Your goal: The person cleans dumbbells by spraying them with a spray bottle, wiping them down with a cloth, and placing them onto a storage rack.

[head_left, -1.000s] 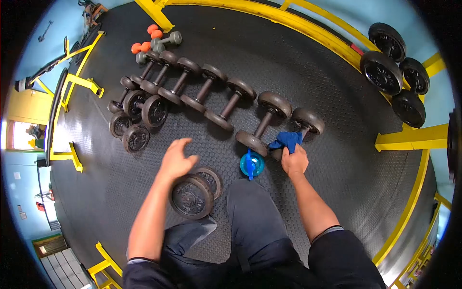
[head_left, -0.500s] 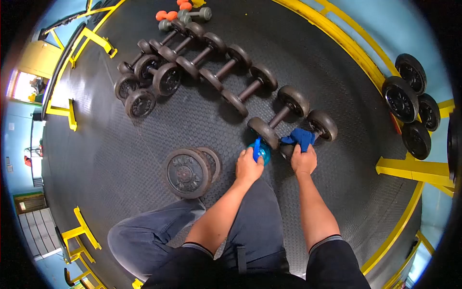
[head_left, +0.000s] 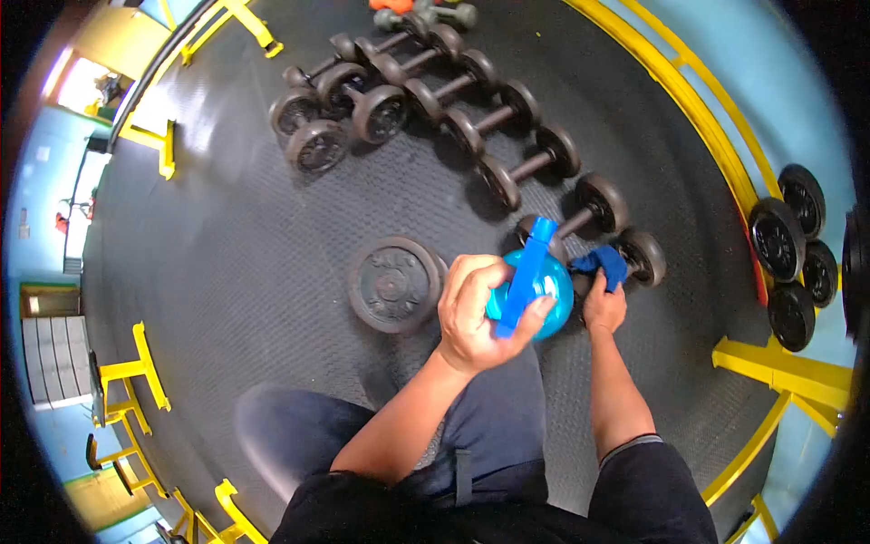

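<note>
My left hand (head_left: 476, 313) is wrapped round a turquoise spray bottle (head_left: 555, 295) with a blue top, lifted above my knee. To its right, my right hand (head_left: 604, 306) holds a dark blue cloth (head_left: 602, 263) against the handle area of the nearest dumbbell (head_left: 642, 257). The cloth and fingers hide part of that dumbbell. Left of the bottle, a dumbbell with large round plates (head_left: 393, 284) rests on the floor.
A slanting row of dark dumbbells (head_left: 532, 167) runs up and left on the black rubber floor (head_left: 245, 236). Two more (head_left: 317, 146) lie at its left. Yellow frames (head_left: 779, 367) stand at both sides, with weight plates (head_left: 777, 239) at the right.
My left hand has come over from the left, taken hold of the spray bottle and raised it off the floor. My right hand stays with the cloth at the dumbbell. The view has shifted.
</note>
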Action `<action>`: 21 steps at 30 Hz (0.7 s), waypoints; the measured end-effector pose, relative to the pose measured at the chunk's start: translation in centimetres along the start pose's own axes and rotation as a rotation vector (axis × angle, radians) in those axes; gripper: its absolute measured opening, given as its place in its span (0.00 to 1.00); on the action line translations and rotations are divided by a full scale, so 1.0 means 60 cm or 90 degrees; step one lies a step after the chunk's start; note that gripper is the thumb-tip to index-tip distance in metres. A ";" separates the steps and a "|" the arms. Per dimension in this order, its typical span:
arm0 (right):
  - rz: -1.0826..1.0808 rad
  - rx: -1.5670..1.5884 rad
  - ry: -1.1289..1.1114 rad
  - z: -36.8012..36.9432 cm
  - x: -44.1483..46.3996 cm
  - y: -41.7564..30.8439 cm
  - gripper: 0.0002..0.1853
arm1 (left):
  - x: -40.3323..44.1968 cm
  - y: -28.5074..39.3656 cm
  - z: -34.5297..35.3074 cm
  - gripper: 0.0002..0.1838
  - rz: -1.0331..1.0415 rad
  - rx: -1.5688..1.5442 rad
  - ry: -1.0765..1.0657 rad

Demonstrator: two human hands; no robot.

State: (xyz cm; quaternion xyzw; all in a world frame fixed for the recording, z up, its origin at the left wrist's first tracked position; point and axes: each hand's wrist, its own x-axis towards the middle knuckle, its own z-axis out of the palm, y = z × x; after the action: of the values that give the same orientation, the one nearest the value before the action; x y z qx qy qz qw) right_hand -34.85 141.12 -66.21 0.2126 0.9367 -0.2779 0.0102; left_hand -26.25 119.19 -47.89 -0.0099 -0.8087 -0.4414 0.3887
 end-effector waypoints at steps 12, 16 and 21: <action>0.042 -0.043 -0.066 -0.020 -0.008 -0.033 0.33 | -0.084 -0.029 -0.228 0.30 -0.406 0.009 -0.173; 0.013 -0.083 -0.011 0.000 0.004 -0.008 0.32 | -0.176 -0.069 -0.238 0.21 -0.562 -0.014 -0.158; -0.002 -0.072 -0.004 0.009 0.006 -0.002 0.31 | -0.190 -0.059 -0.226 0.16 -0.628 0.006 -0.177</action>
State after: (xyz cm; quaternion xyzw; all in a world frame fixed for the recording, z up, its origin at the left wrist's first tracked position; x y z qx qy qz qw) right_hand -35.30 140.90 -66.63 0.2095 0.9513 -0.2249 0.0251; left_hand -11.17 110.99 -53.49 0.3160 -0.7632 -0.5632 0.0228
